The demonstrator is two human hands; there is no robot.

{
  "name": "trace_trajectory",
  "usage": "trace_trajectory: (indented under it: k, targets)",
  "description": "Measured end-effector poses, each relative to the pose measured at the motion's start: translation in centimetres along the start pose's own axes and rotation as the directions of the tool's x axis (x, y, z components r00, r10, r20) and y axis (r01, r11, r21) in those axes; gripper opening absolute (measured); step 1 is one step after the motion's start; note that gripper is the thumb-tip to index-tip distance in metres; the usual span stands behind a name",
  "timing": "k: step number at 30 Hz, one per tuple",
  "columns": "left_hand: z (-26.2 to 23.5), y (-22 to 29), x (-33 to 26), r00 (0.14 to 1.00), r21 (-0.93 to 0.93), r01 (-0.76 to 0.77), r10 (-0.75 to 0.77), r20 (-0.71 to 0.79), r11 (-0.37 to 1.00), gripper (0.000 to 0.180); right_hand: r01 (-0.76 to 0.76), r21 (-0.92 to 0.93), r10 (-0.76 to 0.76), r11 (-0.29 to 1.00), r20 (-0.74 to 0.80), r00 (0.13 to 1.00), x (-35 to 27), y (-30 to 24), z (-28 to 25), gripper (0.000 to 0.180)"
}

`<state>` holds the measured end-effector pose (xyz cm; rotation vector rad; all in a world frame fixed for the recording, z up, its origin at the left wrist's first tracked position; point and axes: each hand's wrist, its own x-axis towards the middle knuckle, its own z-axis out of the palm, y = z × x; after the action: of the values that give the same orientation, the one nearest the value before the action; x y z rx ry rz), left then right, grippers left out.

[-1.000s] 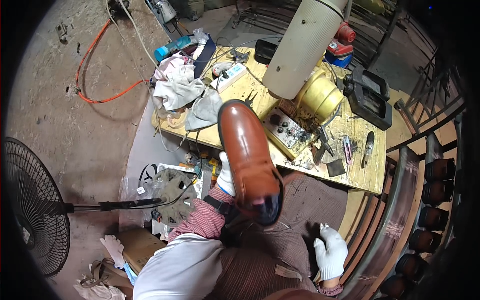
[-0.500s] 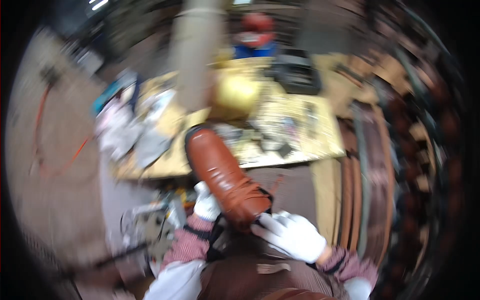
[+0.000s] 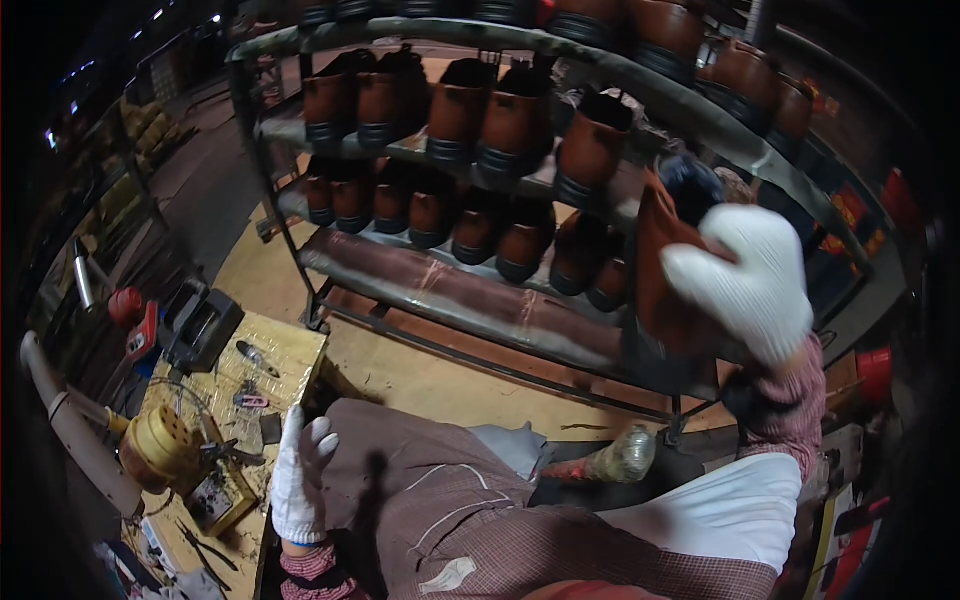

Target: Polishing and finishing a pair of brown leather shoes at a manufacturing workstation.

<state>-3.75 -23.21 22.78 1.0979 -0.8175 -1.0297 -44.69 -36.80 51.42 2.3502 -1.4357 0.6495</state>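
My right hand (image 3: pixel 755 285), in a white knit glove, grips a brown leather shoe (image 3: pixel 658 235) out to the right, against the end of a shoe rack (image 3: pixel 560 185). The glove hides part of the shoe. Brown ankle boots (image 3: pixel 508 125) with dark soles stand in rows on the rack beside it. Low at the left, my left hand (image 3: pixel 300 490), also gloved, holds nothing. Its fingers are apart, close to the edge of a yellow-covered worktable (image 3: pixel 305 350) and to my brown apron (image 3: pixel 400 470).
On the worktable stand a yellow perforated lamp-like head (image 3: pixel 160 450), a black tray-like box (image 3: pixel 200 325) and pliers (image 3: pixel 205 545). A clear bottle (image 3: pixel 625 455) lies by my lap. A red container (image 3: pixel 873 375) is at the far right.
My view has swung right from the worktable to the rack. The shoe has gone from my lap to the rack in my right hand. My left hand has let go of it.
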Motion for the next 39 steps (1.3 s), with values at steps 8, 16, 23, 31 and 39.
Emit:
trace_trajectory:
  k: [8, 16, 23, 31, 39]
  targets:
    - [0.2, 2.5, 0.5, 0.995, -0.027, -0.076, 0.077, 0.063, 0.997, 0.076, -0.160, -0.203, 0.098, 0.966, -0.287, 0.953, 5.3, 14.6, 8.7, 0.047]
    - [2.3, 5.5, 0.9, 1.000, 0.146, -0.012, 0.008, 0.027, 0.989, 0.081, -0.226, -0.538, -0.330, 0.812, -0.743, 0.583, 14.6, 27.8, -8.4, 0.050]
    - [3.6, 4.1, -1.0, 0.980, 0.070, -0.104, 0.091, 0.175, 0.992, 0.076, -0.453, -0.364, 0.243, 0.814, -0.495, 0.834, 12.2, 31.2, -8.5, 0.055]
    - [4.0, 0.1, -2.0, 0.978, -0.147, -0.063, 0.091, 0.190, 0.987, 0.074, 0.341, -0.575, -0.652, 0.744, -0.512, 0.560, 1.8, 4.1, 6.9, 0.025]
    - [6.0, -1.5, -1.3, 0.991, -0.934, -0.092, -0.054, -0.118, 0.345, 0.090, 0.932, 0.363, -0.939, -0.028, -0.328, 0.100, 2.0, -16.8, 12.5, 0.040]
